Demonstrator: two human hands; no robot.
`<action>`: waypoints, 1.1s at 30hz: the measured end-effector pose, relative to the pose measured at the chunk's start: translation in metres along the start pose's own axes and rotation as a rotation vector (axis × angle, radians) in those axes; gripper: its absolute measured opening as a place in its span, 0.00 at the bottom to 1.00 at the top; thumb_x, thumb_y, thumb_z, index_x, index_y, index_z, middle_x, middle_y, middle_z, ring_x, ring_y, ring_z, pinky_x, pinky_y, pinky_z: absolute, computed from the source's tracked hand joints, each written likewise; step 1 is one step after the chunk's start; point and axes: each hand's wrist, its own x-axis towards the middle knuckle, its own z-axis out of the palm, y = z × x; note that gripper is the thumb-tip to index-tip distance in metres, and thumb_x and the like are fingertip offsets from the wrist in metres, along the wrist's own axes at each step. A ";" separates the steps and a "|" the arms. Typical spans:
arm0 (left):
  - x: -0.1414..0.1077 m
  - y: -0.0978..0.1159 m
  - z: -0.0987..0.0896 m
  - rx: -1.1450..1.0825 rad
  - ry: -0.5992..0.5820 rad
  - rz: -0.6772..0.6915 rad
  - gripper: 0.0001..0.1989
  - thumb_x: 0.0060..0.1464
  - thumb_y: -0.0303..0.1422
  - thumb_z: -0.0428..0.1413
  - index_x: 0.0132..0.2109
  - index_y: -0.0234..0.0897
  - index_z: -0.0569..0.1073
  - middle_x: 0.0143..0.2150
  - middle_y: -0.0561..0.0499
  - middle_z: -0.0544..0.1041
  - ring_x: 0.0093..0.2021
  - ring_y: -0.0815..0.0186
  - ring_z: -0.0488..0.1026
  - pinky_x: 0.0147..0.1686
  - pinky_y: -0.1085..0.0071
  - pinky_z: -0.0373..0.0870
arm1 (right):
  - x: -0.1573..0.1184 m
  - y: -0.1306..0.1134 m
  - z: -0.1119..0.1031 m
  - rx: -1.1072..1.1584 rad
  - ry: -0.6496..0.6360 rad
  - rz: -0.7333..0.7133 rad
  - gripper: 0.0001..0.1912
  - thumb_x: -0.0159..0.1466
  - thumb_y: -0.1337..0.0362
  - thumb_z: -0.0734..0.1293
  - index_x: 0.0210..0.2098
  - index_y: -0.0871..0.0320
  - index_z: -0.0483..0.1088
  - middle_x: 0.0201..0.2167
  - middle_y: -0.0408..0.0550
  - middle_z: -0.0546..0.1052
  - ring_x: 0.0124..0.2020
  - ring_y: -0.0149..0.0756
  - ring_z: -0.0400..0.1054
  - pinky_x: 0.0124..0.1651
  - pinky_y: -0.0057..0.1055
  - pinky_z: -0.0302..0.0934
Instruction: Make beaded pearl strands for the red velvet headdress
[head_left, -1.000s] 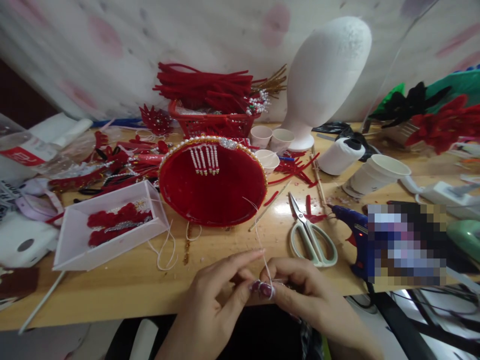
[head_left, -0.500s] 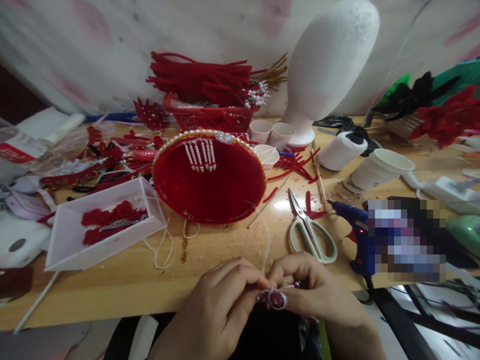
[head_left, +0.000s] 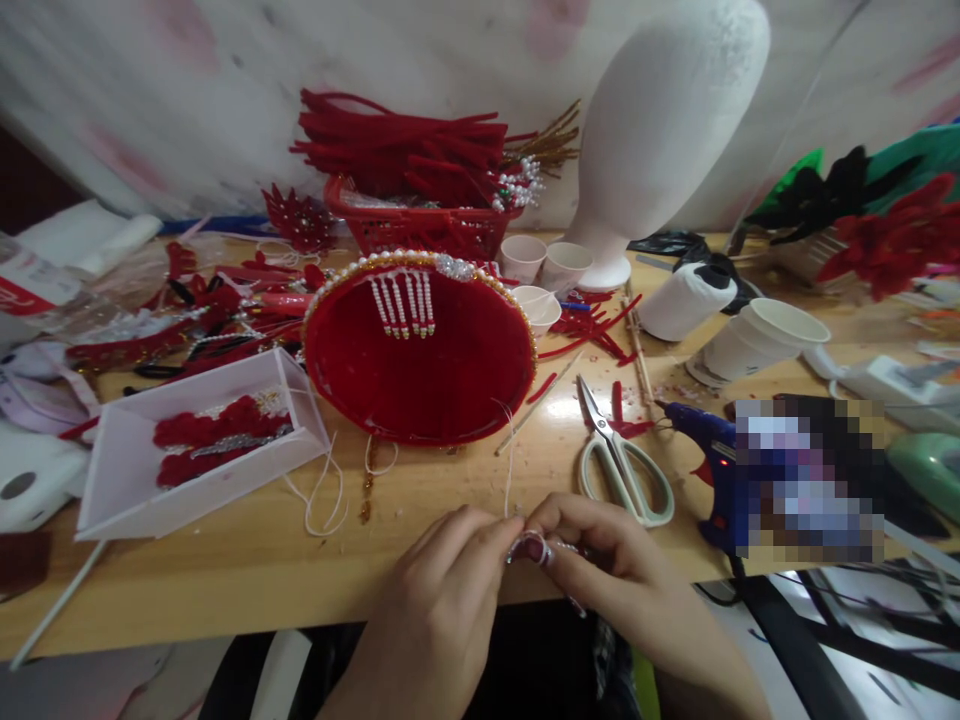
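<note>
My left hand (head_left: 442,585) and my right hand (head_left: 611,560) meet above the table's front edge, fingertips pinched together. A white thread (head_left: 511,462) runs down from the rim of a red velvet cap to the left fingertips. Small pale beads on a string (head_left: 568,547) show between the fingers of my right hand. A shiny dark-red, white-edged piece (head_left: 531,548) is at the right fingertips; whether it is a decorated nail I cannot tell. The red cap (head_left: 420,375) lies beyond my hands, edged with pearls and gold, short bead strands hanging inside.
Scissors (head_left: 619,455) and a blue glue gun (head_left: 709,450) lie on the right. A white box (head_left: 112,490) with red pieces stands on the left. Behind are a red basket (head_left: 427,232), paper cups (head_left: 566,268), a white foam head (head_left: 667,120) and a thread cone (head_left: 686,300).
Both hands have risen slightly, still together. The white thread now hangs nearer the left fingertips, and the dark-red piece has turned. The view has shifted a little.
</note>
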 end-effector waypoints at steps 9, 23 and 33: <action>-0.006 0.003 -0.001 -0.021 0.009 -0.108 0.20 0.66 0.20 0.47 0.59 0.38 0.72 0.49 0.48 0.81 0.49 0.67 0.79 0.49 0.73 0.77 | 0.002 0.000 0.002 -0.037 -0.004 -0.014 0.15 0.67 0.52 0.68 0.36 0.59 0.76 0.24 0.41 0.71 0.24 0.28 0.62 0.26 0.25 0.55; -0.006 -0.003 0.010 0.111 0.145 -0.011 0.14 0.66 0.20 0.50 0.54 0.35 0.73 0.42 0.47 0.82 0.42 0.65 0.80 0.45 0.71 0.79 | -0.002 0.001 0.008 -0.219 0.103 -0.103 0.11 0.69 0.59 0.65 0.42 0.56 0.79 0.26 0.44 0.76 0.24 0.31 0.67 0.27 0.27 0.61; -0.006 -0.003 0.010 0.177 0.163 -0.015 0.14 0.67 0.21 0.49 0.54 0.36 0.72 0.42 0.47 0.82 0.42 0.63 0.81 0.43 0.69 0.80 | -0.003 -0.002 0.011 -0.274 0.142 -0.178 0.11 0.70 0.60 0.65 0.43 0.56 0.79 0.30 0.46 0.78 0.29 0.33 0.71 0.31 0.28 0.65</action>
